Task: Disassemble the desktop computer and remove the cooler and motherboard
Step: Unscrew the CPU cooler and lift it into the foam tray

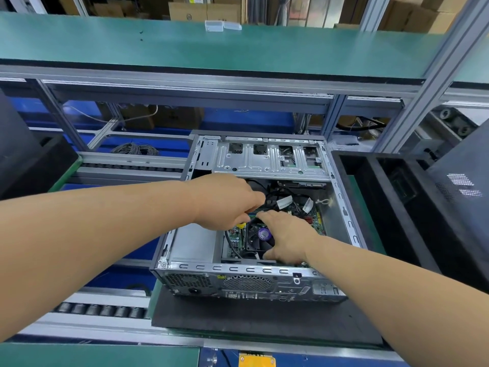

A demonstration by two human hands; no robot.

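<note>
Desktop computer case (pixel 246 276), side panel off, lying open on a dark pad (pixel 264 321) over the roller conveyor (pixel 105 311), rear ports facing the camera. Inside, near the middle of the floor: cooler (pixel 258 238), a black fan with a purple round label, seated on the green motherboard (pixel 316 221). Left of the cooler, a plain grey metal box (pixel 194 242) filling the near-left corner. Behind, a tangle of black cables (pixel 275 194) with white connectors, and beyond those a silver drive cage (pixel 267 157) spanning the far end of the case.

Left hand (pixel 225 201) reaching in from the left, above the cables and the cooler's far-left corner, fingers curled downward around something with a yellow tip (pixel 240 225); too little showing to say what. Right hand (pixel 287 235) reaching in from the right, laid over the cooler's right side, fingers extended and fairly straight, index tip near the fan's far edge, thumb down by the near edge of the case; grip on anything not evident.

Outward: black foam trays (pixel 397 197) just right of the case, another dark tray (pixel 31 160) at far left. Green shelf (pixel 211 46) overhead on an aluminium frame (pixel 434 83), a small clear plastic box (pixel 214 25) on it. Cardboard boxes (pixel 206 11) stacked in the background.
</note>
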